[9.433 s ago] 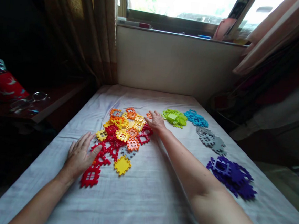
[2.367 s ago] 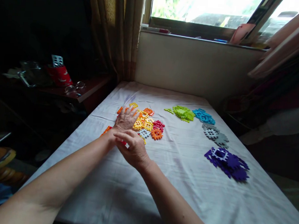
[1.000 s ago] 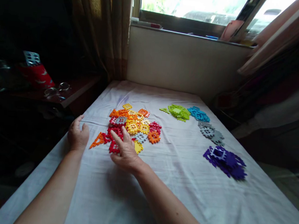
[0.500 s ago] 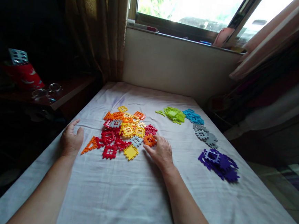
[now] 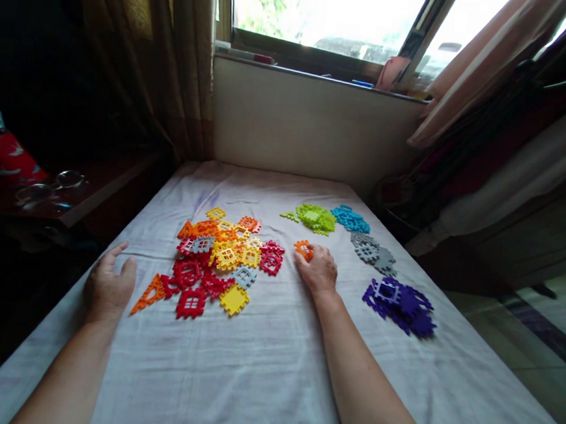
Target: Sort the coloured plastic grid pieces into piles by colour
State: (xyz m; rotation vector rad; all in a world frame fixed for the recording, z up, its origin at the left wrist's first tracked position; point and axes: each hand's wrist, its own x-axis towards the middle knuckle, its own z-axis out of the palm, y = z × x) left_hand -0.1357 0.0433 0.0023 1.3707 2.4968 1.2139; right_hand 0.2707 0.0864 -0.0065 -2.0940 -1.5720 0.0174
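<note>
My right hand (image 5: 318, 268) pinches an orange square piece (image 5: 303, 249) over the cloth, to the right of the mixed pile. My left hand (image 5: 109, 284) rests at the left edge of the bed with its fingers apart, holding nothing. Nearest to it lies an orange triangle piece (image 5: 150, 293). Between the hands spreads a pile of red (image 5: 191, 303), yellow (image 5: 234, 299), orange and a few grey pieces (image 5: 244, 276). A dark red piece (image 5: 271, 263) lies at the pile's right side.
Beyond my right hand are piles of green (image 5: 316, 218), blue (image 5: 350, 218), grey (image 5: 385, 260) and purple pieces (image 5: 410, 308) on the white sheet (image 5: 231, 378). Glasses (image 5: 70, 179) and a red container (image 5: 5, 159) stand on a dark side table at the left.
My right hand has taken the orange square from the pile's right edge and moved it away to the right. My left hand stays open beside the pile. The view has shifted slightly.
</note>
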